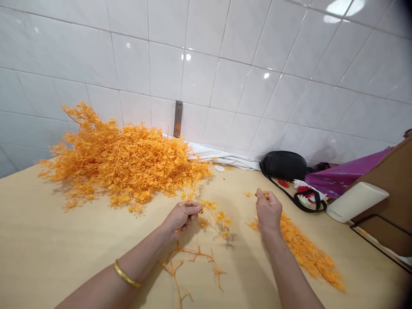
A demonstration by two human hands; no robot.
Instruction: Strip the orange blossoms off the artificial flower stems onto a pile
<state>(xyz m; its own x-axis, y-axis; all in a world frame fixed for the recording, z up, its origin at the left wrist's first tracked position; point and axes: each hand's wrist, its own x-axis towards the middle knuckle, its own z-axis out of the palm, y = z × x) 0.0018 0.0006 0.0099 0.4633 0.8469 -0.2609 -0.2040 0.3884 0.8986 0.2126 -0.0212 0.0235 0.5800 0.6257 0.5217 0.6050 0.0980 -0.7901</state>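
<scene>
My left grip (184, 218) is pinched narrow on an orange sprig (193, 251), whose stem passes partly behind my fingers, so I can't see the exact spot I hold. Its bare, forked lower part hangs toward me over the counter (80, 262), one tip close to the near edge of view. Yellow-orange blossoms (222, 219) spread just right of my fingers, blurred; I can't make out how they join the stem.

My right grip (269, 211) is curled closed on a small orange piece (266, 197), mostly covered by my fingers and too blurred to name. My right wrist and forearm hide part of an orange heap (309, 249) stretching to the near right.

A big orange pile (128, 161) fills the far left, too tangled to tell one sprig from another. At the far right sit a black bag (287, 165) and a pale bottle (358, 201), with a brown panel (395, 189) behind the bottle cut off by the right edge.
</scene>
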